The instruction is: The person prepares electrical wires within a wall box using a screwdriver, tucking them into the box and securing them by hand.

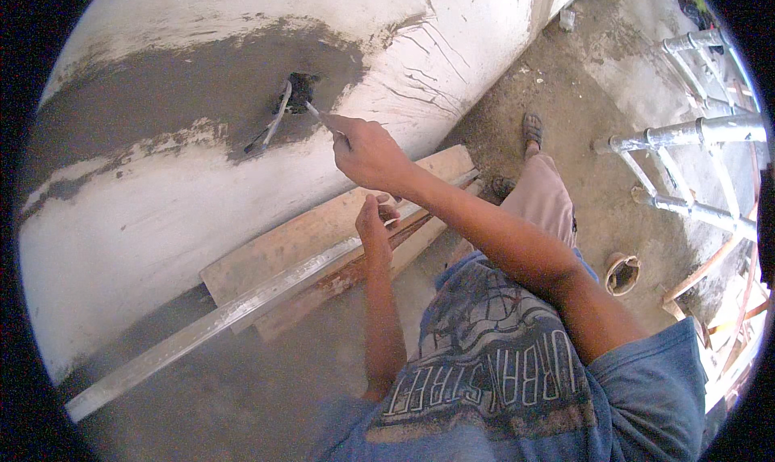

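My right hand [367,151] grips a slim pale tool [313,109], its tip at a dark, rough hole [299,90] in the wall. Whitish flexible strands [282,111], likely wires, come out of the hole and hang down over a band of wet grey mortar [186,82] on the white wall [137,244]. Lower down, my left hand [375,220] has its fingers curled in front of the long metal straightedge [266,288]; what they hold, if anything, is unclear.
Wooden boards [254,260] lie along the wall's foot. My sandalled foot [532,129] is on the dusty concrete floor [593,74]. At right are metal scaffold frames [686,139], a round container [622,274] and curved strips [702,272].
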Motion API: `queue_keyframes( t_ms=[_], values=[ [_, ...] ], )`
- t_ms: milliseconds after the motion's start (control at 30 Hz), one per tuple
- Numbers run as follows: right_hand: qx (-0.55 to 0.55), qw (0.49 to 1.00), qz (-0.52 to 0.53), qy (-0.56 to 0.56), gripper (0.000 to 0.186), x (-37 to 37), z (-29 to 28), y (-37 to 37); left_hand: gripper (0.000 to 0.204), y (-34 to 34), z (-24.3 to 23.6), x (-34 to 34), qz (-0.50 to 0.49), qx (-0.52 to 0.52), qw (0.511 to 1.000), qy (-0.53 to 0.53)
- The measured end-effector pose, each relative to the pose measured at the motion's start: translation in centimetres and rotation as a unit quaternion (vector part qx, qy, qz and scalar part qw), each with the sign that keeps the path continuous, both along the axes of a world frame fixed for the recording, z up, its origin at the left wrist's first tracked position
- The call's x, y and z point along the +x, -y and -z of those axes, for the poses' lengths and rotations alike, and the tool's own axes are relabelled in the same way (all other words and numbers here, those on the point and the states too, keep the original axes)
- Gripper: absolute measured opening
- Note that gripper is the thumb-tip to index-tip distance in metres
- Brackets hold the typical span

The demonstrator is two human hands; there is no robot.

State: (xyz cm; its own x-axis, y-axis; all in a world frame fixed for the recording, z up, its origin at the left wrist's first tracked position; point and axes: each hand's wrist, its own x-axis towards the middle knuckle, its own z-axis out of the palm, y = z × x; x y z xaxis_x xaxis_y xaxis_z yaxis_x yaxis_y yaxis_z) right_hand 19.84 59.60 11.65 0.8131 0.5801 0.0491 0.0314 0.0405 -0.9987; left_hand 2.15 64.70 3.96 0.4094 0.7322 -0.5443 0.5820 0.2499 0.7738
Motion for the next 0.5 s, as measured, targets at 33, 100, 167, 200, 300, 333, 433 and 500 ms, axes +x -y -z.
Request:
queue_keyframes(
  t_ms=[33, 100, 167, 200, 300, 333, 433, 500],
  values=[
    [-0.017, 1.0, 0.002, 0.009, 0.042, 0.0, -0.1, -0.3, 0.043, 0.4, 0.0, -0.3, -0.003, -0.003, 1.0, -0.002],
    [-0.051, 0.998, 0.01, 0.026, 0.04, 0.4, -0.2, -1.3, 0.044, 0.7, 0.3, -0.5, -0.013, -0.015, 1.0, 0.009],
    [-0.088, 0.995, 0.014, 0.043, 0.038, 1.3, -0.2, -2.7, 0.045, 1.1, 0.2, -0.7, -0.012, -0.016, 1.0, 0.021],
    [-0.08, 0.995, 0.011, 0.053, 0.036, 1.4, 0.1, -2.2, 0.046, 1.4, -0.1, -0.8, -0.003, -0.011, 1.0, 0.028],
    [-0.076, 0.994, -0.009, 0.08, 0.032, 1.9, 0.1, -1.0, 0.048, 1.4, 0.2, -1.6, -0.018, -0.012, 0.999, 0.025],
    [-0.093, 0.992, -0.024, 0.083, 0.032, 2.0, -0.4, -1.5, 0.049, 1.3, 0.4, -1.8, -0.029, -0.015, 0.999, 0.019],
    [-0.127, 0.987, -0.045, 0.091, 0.033, 2.7, 0.3, -1.8, 0.051, 1.7, 0.0, -1.8, -0.017, -0.015, 0.999, 0.026],
    [-0.129, 0.983, -0.065, 0.115, 0.035, 3.6, 0.4, -1.8, 0.051, 1.2, -0.1, -1.9, -0.008, -0.013, 0.999, 0.029]
  ],
)
